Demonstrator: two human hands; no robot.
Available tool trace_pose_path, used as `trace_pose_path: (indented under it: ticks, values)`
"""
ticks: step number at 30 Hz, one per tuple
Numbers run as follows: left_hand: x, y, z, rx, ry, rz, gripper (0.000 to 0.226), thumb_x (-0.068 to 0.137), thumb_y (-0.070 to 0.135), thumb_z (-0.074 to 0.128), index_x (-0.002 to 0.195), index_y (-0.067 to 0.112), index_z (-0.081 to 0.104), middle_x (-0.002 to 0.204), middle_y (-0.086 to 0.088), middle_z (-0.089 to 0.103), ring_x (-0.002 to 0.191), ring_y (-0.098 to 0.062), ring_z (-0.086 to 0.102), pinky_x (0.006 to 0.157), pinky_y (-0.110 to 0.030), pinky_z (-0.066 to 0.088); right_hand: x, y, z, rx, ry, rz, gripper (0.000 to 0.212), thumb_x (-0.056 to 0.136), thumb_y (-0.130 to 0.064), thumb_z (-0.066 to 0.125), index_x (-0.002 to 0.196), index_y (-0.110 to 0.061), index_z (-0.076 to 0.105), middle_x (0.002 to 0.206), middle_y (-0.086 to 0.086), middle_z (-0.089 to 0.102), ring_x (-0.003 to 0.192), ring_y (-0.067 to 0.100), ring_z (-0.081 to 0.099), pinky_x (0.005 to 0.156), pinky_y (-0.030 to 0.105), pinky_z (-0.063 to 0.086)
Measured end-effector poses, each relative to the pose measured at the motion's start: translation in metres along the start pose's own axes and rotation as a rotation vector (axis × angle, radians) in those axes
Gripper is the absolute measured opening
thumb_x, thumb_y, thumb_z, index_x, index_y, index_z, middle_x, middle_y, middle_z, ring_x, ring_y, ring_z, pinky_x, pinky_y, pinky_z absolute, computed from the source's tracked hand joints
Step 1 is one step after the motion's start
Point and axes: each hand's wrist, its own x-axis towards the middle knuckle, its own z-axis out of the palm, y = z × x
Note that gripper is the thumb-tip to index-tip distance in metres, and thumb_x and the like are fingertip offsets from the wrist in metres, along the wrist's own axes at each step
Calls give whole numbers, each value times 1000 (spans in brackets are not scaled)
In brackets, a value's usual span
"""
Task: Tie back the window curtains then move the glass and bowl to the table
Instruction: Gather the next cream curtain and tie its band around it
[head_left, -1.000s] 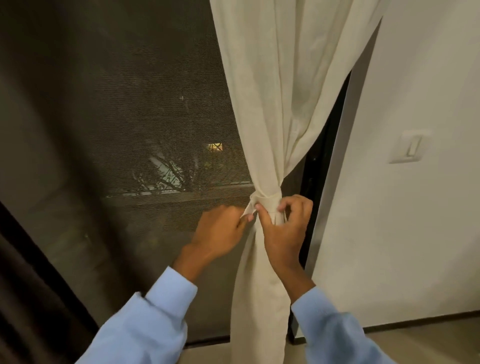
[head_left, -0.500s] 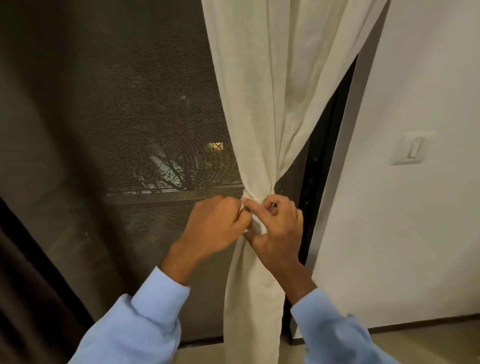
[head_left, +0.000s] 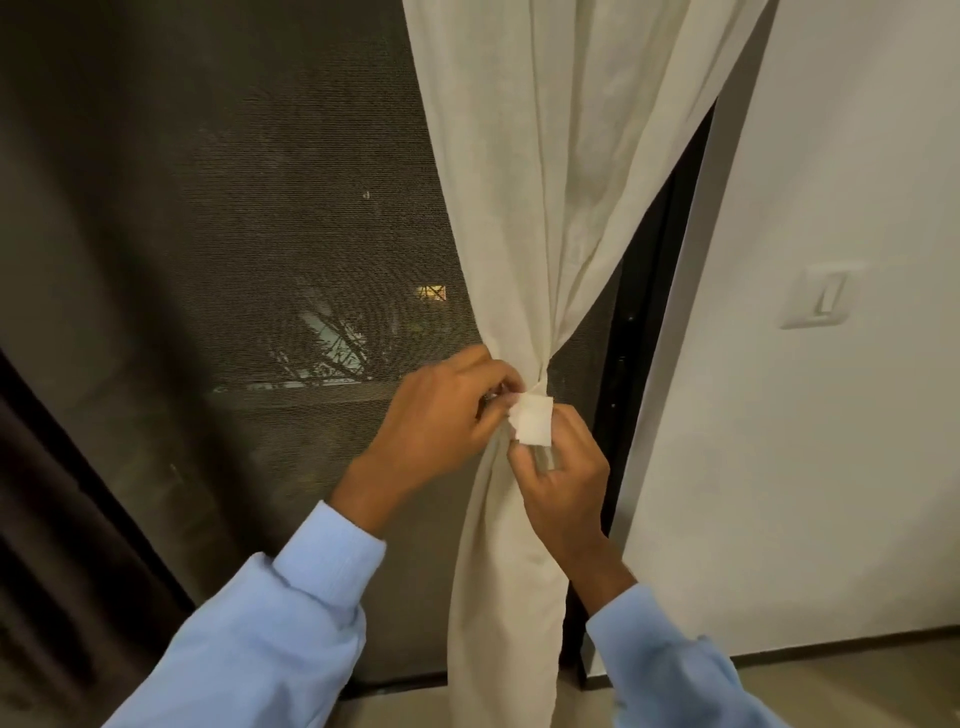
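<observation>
A cream curtain (head_left: 545, 182) hangs at the window's right side, gathered into a narrow waist at mid-height. A cream fabric tieback (head_left: 535, 425) wraps that waist, its short flat end sticking out toward me. My left hand (head_left: 441, 415) pinches the tieback from the left with curled fingers. My right hand (head_left: 561, 478) holds the tieback and gathered cloth from below right, thumb up against the strip. No glass, bowl or table is in view.
A dark mesh window screen (head_left: 260, 260) fills the left and centre. A dark curtain (head_left: 47, 519) hangs at the far left edge. The white wall (head_left: 831, 467) on the right carries a light switch (head_left: 823, 299). Floor shows along the bottom.
Both hands have kept working at the curtain's waist. The tieback's end now sticks out flat between my hands, and my right hand has dropped slightly below it.
</observation>
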Motion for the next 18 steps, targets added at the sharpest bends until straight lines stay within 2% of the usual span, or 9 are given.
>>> trace_pose_path:
  ticks: [2, 5, 10, 13, 14, 16, 18]
  values:
    - [2, -4, 1, 52, -64, -40, 18, 88, 30, 63, 105, 30, 67, 97, 10, 56, 79, -11, 61, 62, -26, 45, -2, 0, 0, 65, 2, 60, 39, 92, -29, 61, 112, 4, 66, 101, 12, 66, 92, 23, 65, 77, 27, 54]
    - [6, -5, 1, 83, -141, -105, 20, 88, 33, 62, 108, 36, 65, 106, 6, 53, 83, -14, 60, 65, -25, 41, -4, -2, 4, 146, 17, 125, 35, 89, -24, 62, 114, 0, 65, 105, 10, 64, 98, 23, 63, 82, 28, 54]
    - [8, 3, 1, 88, -119, -88, 11, 90, 25, 60, 97, 24, 69, 123, 0, 48, 82, -21, 60, 59, -24, 33, 6, -14, 6, 212, 92, 251, 35, 88, -28, 60, 109, -1, 66, 101, 3, 59, 89, 17, 59, 72, 16, 45]
    - [8, 1, 6, -47, -139, -105, 9, 91, 23, 60, 88, 18, 67, 125, 0, 46, 88, -20, 60, 65, -28, 46, 12, -18, 3, 175, 119, 220, 34, 86, -28, 62, 106, -1, 65, 100, 3, 58, 88, 19, 59, 72, 18, 45]
    - [8, -2, 9, -107, -153, -116, 9, 90, 22, 60, 86, 18, 66, 123, -1, 45, 92, -21, 59, 71, -33, 51, 14, -18, 1, 154, 131, 215, 34, 85, -28, 64, 106, -2, 63, 101, 3, 58, 89, 20, 59, 72, 20, 47]
    - [6, -7, 15, -199, -183, -134, 10, 91, 22, 57, 87, 17, 65, 118, -3, 45, 98, -23, 57, 82, -44, 52, 19, -18, -4, 101, 157, 185, 37, 83, -27, 70, 110, -4, 59, 104, 4, 60, 90, 19, 59, 74, 23, 50]
    - [5, -13, 18, -224, -191, -146, 13, 91, 24, 54, 90, 17, 64, 115, -3, 44, 101, -24, 56, 86, -47, 51, 28, -13, -12, -48, 128, 5, 34, 86, -24, 74, 111, -4, 63, 107, 7, 63, 92, 21, 60, 78, 26, 51]
